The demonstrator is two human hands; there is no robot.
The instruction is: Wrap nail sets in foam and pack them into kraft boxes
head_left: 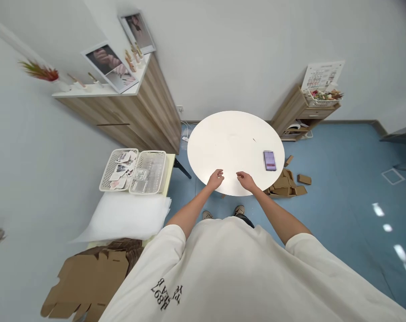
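My left hand is over the near edge of the round white table, its fingers loosely bent and apart with nothing in them. To its right, my right hand is held the same way, also holding nothing. A gap of bare tabletop separates the two. Whether the fingertips touch the surface I cannot tell. Nearest to my right hand is a purple, pixelated rectangular thing lying at the table's right side. Farther back lies a tiny dark sliver.
On the left, two white baskets hold cards and clear plastic boxes, beside white foam sheets and flat cardboard. Folded cardboard boxes lie on the floor at right. A wooden cabinet and a small shelf unit stand behind.
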